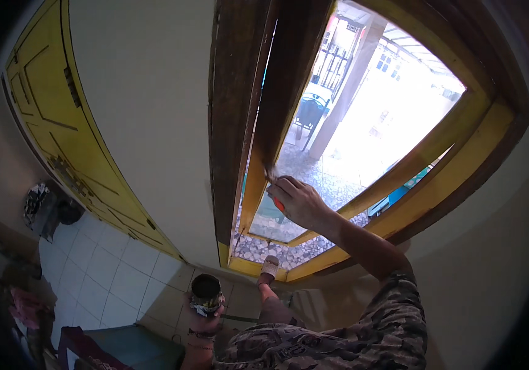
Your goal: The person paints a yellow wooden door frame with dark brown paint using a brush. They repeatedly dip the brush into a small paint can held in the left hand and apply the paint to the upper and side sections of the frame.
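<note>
- The relation that counts, I'd judge, is bristles to wood: the paintbrush (pixel 270 174) meets, or nearly meets, the left stile (pixel 253 191) of the glazed wooden door (pixel 412 151); I can't tell actual contact from here.
- That stile's long axis runs upward from near the floor, dark brown above the brush and yellow below it, so the bristles sit about where the two colours change.
- The right hand (pixel 298 200) is clearly the nearer one. Its fingers are closed around the brush's orange handle, the bristles pointing up and left, away from the wrist.
- The left hand (pixel 204 322) is well apart, lower and to the left, curled around a paint can (pixel 206 290). Some of its fingers are hidden.
- The can's mouth faces up, dark inside; how full it is, I can't tell.
- A sandalled foot (pixel 270 266) rests by the yellow bottom of the doorway, between the can and the door.
</note>
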The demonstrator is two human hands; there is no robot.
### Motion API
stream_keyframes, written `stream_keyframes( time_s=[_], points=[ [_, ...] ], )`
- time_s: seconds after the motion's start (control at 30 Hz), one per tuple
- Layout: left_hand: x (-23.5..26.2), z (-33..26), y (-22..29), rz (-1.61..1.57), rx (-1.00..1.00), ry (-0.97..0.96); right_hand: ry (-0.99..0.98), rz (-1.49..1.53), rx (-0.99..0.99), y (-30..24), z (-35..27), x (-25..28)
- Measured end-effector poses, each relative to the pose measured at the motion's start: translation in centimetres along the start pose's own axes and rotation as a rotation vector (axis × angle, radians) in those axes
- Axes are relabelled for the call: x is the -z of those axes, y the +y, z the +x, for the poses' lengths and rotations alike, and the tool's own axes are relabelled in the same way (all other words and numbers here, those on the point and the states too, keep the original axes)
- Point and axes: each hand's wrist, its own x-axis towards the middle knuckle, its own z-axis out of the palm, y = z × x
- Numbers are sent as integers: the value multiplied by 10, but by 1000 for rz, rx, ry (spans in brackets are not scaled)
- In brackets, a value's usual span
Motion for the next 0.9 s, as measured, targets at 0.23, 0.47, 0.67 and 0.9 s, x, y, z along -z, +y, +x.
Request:
stream_keyframes(
  time_s=[0.23,0.47,0.67,0.9],
  points=[
    [-1,-1,4,-24,-30,20,323,163,-70,17,53,59],
    [4,-3,0,19,-61,49,300,-106,47,6,17,-28],
    [14,-11,3,39,-70,136,-110,151,-72,22,-54,-156],
    [5,-15,5,5,-117,218,425,76,40,18,34,-12]
  ],
)
